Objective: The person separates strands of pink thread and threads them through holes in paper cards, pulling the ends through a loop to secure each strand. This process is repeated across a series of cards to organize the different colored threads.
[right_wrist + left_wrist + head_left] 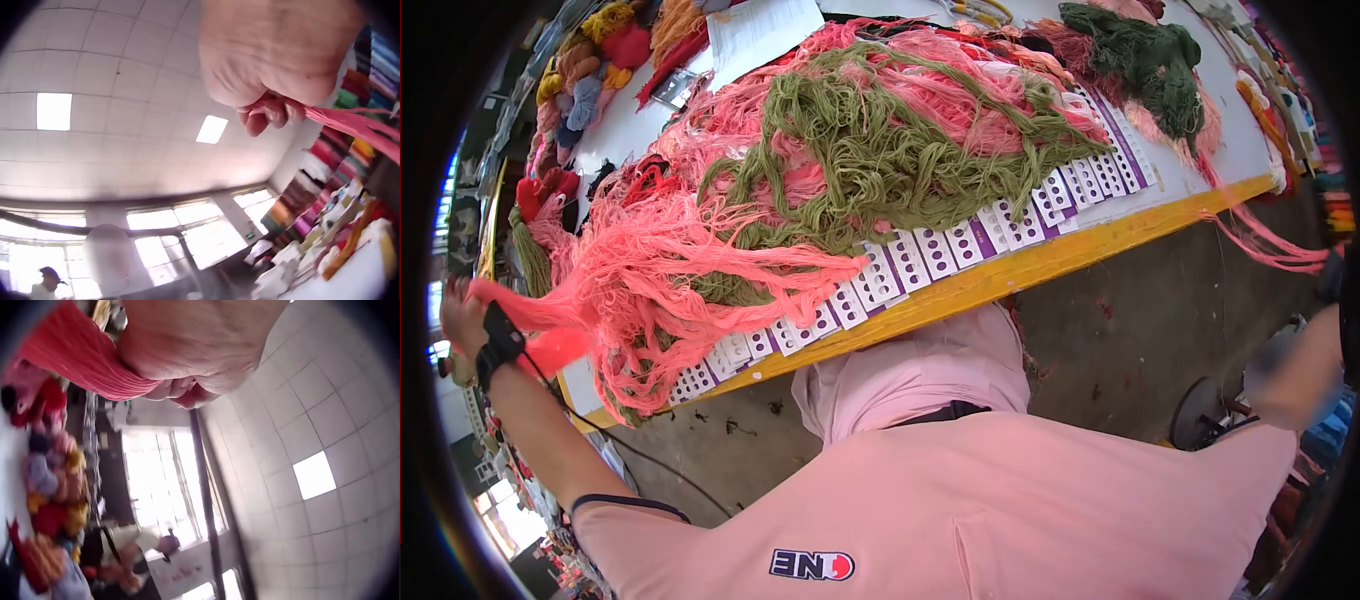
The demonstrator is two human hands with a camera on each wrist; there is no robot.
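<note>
Far out at the left, my left hand (pixel 462 318) grips one end of a thick bundle of bright pink yarn (pixel 650 265), drawn out from the heap on the table. Close up, the left wrist view has that hand (pixel 194 347) curled round the taut pink strands. On the opposite side, my right hand (pixel 281 56) holds a thin bunch of pink yarn strands (pixel 350 122) in curled fingers. In the head view these strands (pixel 1270 240) hang past the table edge; the right hand itself is mostly lost in the dark rim. Olive green yarn (pixel 870 150) lies over the pink heap.
White cards with punched holes (pixel 940 255) line the yellow table edge (pixel 1040 270). Dark green yarn (pixel 1140 60) lies at the back right, a paper sheet (pixel 760 35) at the back. Coloured yarn hanks (pixel 585 75) sit back left. Another person (pixel 47 284) stands in the background.
</note>
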